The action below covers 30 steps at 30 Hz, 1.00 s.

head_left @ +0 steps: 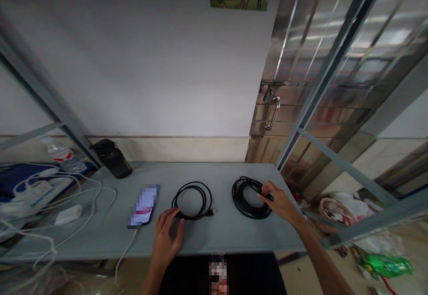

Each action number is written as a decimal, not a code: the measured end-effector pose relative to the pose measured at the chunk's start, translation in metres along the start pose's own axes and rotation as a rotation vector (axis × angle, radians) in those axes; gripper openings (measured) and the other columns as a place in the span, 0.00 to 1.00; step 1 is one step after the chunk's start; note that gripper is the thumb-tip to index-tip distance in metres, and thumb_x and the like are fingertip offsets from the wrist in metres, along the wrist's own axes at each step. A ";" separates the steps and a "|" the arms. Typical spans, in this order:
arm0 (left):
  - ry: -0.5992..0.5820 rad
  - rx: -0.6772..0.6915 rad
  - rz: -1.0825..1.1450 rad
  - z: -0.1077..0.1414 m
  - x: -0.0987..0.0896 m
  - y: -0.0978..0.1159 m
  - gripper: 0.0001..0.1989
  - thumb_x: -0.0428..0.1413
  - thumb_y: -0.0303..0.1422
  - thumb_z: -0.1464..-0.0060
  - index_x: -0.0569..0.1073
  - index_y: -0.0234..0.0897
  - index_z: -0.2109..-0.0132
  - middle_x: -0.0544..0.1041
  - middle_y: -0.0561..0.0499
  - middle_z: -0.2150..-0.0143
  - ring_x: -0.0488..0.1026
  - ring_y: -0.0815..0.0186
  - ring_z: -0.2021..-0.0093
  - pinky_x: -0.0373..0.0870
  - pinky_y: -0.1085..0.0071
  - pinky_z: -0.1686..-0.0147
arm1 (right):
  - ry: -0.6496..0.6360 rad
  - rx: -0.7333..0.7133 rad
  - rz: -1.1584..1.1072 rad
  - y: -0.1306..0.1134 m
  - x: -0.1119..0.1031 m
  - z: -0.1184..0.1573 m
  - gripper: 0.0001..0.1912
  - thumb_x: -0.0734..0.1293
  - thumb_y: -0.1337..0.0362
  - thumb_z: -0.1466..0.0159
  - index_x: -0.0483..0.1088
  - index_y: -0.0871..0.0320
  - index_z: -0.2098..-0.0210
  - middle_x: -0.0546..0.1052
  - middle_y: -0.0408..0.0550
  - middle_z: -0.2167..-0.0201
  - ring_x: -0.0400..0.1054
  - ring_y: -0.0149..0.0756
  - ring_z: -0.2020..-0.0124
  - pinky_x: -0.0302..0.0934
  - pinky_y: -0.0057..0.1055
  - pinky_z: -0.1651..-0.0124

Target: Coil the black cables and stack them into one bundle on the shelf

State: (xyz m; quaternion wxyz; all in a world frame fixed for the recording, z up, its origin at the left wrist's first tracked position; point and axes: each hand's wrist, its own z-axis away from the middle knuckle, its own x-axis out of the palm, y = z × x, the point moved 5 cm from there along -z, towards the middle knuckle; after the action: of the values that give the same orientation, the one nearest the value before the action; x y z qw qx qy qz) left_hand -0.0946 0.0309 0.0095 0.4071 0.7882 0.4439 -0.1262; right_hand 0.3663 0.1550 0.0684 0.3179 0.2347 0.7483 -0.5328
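Observation:
Two coils of black cable lie flat on the grey tabletop (220,237). The smaller coil (209,194), a thin cable with a plug (212,212) at its lower right, is by my left hand (166,234). That hand's fingertips rest at the coil's lower left edge, thumb held apart below them. My right hand (276,201) is at the right side of the thicker black cable coil (238,197), its thumb and curled fingers closed round the strands. Part of this coil is hidden behind the fingers.
Left of the coils lies a phone (144,206) with a white cable. Behind it a black bottle (112,157) leans tilted. White cords, a white adapter (68,215) and a clear water bottle (65,155) crowd the left. Metal posts (297,127) flank the tabletop.

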 end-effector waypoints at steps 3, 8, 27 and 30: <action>-0.004 -0.018 -0.004 0.001 0.000 -0.002 0.17 0.58 0.44 0.28 0.80 0.41 0.41 0.81 0.39 0.43 0.79 0.48 0.41 0.78 0.45 0.39 | -0.364 0.035 -0.094 0.000 -0.006 -0.003 0.35 0.83 0.50 0.46 0.78 0.55 0.42 0.82 0.56 0.41 0.77 0.52 0.39 0.69 0.44 0.33; -0.006 -0.031 -0.002 0.002 0.000 -0.004 0.17 0.57 0.44 0.28 0.79 0.42 0.40 0.81 0.39 0.42 0.79 0.48 0.41 0.78 0.45 0.39 | -0.318 0.059 -0.116 0.015 -0.002 -0.028 0.30 0.70 0.42 0.30 0.76 0.57 0.39 0.79 0.58 0.38 0.75 0.49 0.37 0.68 0.43 0.31; 0.049 -0.031 0.026 0.004 -0.003 -0.001 0.14 0.60 0.39 0.28 0.79 0.42 0.41 0.81 0.41 0.44 0.79 0.49 0.43 0.78 0.48 0.40 | 0.130 0.152 0.176 0.004 -0.018 -0.074 0.22 0.55 0.59 0.24 0.73 0.60 0.40 0.84 0.56 0.60 0.82 0.47 0.60 0.73 0.39 0.51; 0.053 -0.010 0.019 0.004 -0.003 -0.002 0.14 0.60 0.39 0.28 0.79 0.42 0.41 0.81 0.41 0.45 0.80 0.49 0.44 0.79 0.48 0.41 | 0.242 0.078 0.107 -0.023 -0.048 -0.073 0.23 0.56 0.54 0.25 0.72 0.58 0.41 0.84 0.58 0.57 0.81 0.50 0.59 0.73 0.42 0.52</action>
State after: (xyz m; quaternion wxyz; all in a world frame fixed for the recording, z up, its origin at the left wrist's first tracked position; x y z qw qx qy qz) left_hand -0.0970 0.0270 0.0080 0.4002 0.7934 0.4478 -0.0990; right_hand 0.3668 0.2159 0.1350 0.2439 0.3491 0.7463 -0.5115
